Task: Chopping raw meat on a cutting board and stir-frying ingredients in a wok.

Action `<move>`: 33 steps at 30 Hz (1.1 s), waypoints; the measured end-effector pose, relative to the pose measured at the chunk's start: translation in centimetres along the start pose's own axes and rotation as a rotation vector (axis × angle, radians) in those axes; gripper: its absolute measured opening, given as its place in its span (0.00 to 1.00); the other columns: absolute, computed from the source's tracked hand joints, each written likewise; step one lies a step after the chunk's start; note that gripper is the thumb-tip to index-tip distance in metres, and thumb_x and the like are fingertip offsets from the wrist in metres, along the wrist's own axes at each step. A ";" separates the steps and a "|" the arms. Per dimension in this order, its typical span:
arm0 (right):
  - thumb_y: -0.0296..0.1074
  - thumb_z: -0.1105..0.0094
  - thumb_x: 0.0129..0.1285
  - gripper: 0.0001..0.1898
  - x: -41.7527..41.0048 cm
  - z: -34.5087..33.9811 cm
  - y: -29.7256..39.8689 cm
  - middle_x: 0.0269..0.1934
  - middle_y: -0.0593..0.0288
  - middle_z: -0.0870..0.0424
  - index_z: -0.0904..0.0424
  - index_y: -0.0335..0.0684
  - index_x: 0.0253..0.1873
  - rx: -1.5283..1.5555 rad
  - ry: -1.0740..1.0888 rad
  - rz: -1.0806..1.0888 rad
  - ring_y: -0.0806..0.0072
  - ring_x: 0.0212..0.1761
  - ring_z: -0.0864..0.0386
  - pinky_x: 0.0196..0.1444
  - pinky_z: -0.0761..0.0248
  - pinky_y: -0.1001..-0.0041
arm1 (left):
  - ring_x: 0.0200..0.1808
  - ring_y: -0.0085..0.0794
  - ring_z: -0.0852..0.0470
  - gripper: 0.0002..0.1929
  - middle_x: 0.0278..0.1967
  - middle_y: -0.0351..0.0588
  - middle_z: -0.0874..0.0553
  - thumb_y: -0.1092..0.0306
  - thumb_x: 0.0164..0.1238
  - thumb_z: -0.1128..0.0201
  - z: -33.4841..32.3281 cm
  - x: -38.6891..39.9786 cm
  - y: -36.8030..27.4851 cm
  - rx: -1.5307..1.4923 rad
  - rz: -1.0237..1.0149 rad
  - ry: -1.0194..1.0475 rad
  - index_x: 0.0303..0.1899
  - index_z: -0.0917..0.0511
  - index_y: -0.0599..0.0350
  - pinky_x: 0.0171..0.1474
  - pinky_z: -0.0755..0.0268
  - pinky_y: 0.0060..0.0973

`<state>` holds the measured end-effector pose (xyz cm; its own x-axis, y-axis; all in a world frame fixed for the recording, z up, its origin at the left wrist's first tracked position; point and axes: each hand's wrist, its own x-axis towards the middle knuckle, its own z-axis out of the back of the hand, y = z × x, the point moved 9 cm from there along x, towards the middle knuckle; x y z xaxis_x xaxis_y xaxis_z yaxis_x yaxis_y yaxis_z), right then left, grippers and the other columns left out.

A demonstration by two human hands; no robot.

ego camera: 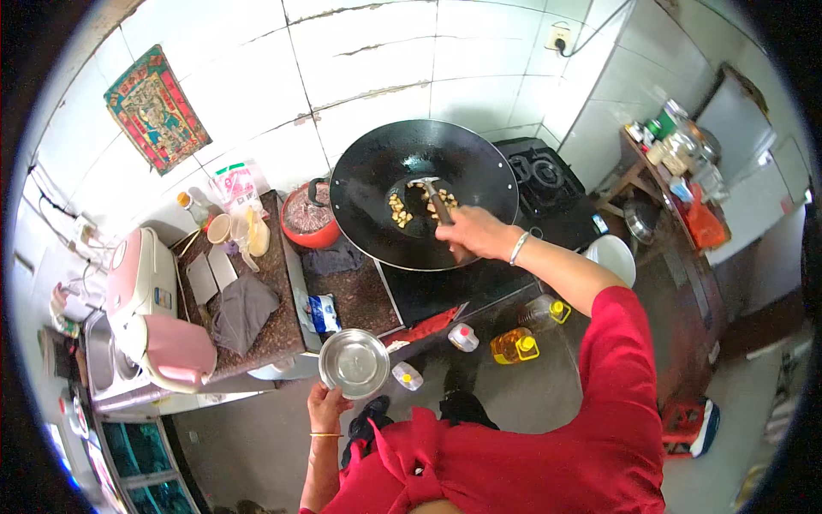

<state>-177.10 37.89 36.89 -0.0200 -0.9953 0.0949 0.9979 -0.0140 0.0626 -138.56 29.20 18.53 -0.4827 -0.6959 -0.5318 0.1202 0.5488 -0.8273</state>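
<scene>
A large black wok (379, 160) sits on the stove. In its bottom lie small browned cubes of food (399, 213) with some dark liquid around them. My right hand (478, 232) grips the brown handle of a metal spatula (438, 200), whose blade rests among the cubes. Down at the left, my left hand (329, 401) holds a round stainless steel bowl (354, 363) by its rim, in front of the counter edge. Nothing can be made out inside the bowl.
Left of the wok stands a red pot (319, 239). A grey cloth (245, 313) and a pink rice cooker (176, 350) are on the left counter. Oil bottles (507, 347) stand on the floor below the stove. A second burner (546, 172) is behind right, a white bucket (613, 257) further right.
</scene>
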 end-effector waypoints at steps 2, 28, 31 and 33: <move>0.36 0.40 0.52 0.08 -0.4 3.2 -2.8 0.28 0.54 0.28 0.28 0.48 0.37 0.157 -0.188 -0.005 0.56 0.32 0.25 0.35 0.32 0.62 | 0.19 0.25 0.23 0.03 0.23 0.43 0.22 0.75 0.57 0.43 -1.4 -1.4 1.1 -0.050 -0.012 -0.043 0.32 0.29 0.58 0.21 0.25 0.22; 0.41 0.41 0.54 0.10 3.7 6.3 -12.8 0.17 0.67 0.25 0.23 0.41 0.27 0.857 -0.412 -0.741 0.81 0.14 0.27 0.15 0.34 0.82 | 0.15 0.25 0.24 0.04 0.20 0.44 0.22 0.77 0.57 0.43 -2.8 -1.7 4.5 -0.219 -0.043 -0.113 0.29 0.31 0.58 0.19 0.26 0.21; 0.43 0.42 0.53 0.12 6.1 6.3 -10.4 0.19 0.65 0.23 0.23 0.41 0.25 0.791 -0.327 -0.685 0.81 0.14 0.27 0.18 0.34 0.80 | 0.16 0.25 0.24 0.04 0.21 0.44 0.22 0.76 0.57 0.43 -2.5 -1.1 4.2 -0.208 -0.059 -0.104 0.29 0.31 0.58 0.20 0.26 0.20; 0.42 0.41 0.51 0.11 8.2 6.9 -7.6 0.20 0.65 0.21 0.22 0.41 0.26 0.709 -0.295 -0.436 0.79 0.18 0.24 0.24 0.32 0.78 | 0.16 0.25 0.24 0.04 0.21 0.44 0.22 0.76 0.58 0.43 -2.2 0.0 4.1 -0.202 -0.057 -0.095 0.29 0.31 0.59 0.20 0.26 0.20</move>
<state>-185.29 30.48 44.09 -0.5028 -0.8486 0.1646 0.6266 -0.2267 0.7456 -140.00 32.52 15.51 -0.3987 -0.7638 -0.5076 -0.0858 0.5821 -0.8086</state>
